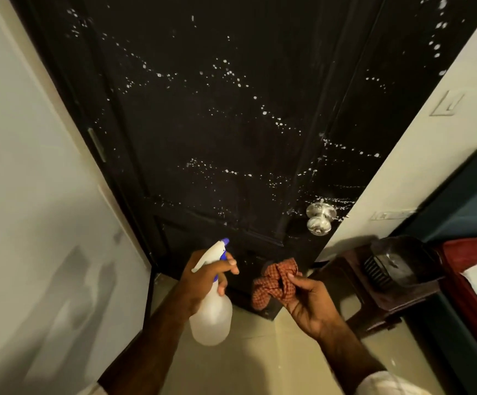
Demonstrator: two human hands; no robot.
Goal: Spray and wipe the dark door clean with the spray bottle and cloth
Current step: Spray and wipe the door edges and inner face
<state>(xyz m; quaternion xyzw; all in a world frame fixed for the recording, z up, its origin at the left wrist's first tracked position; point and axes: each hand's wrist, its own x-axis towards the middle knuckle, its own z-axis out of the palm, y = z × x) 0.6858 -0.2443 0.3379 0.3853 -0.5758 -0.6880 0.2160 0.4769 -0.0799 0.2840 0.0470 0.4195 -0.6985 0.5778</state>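
Note:
The dark door (pixel 203 124) fills the middle of the view, speckled with white spray droplets in slanting bands. A silver round knob (pixel 320 218) sits on its right side. My left hand (pixel 203 277) grips the neck of a translucent white spray bottle (pixel 211 317) with a white and blue trigger head, nozzle pointing up toward the door. My right hand (pixel 308 303) holds a crumpled red-orange checked cloth (pixel 274 283) low in front of the door's bottom panel, apart from its surface.
A pale wall (pixel 32 195) stands close on the left. On the right are a white wall with a switch plate (pixel 447 104), a dark wooden stool (pixel 374 283) carrying a dark object, and a bed edge with red cover (pixel 471 269). Beige floor tiles lie below.

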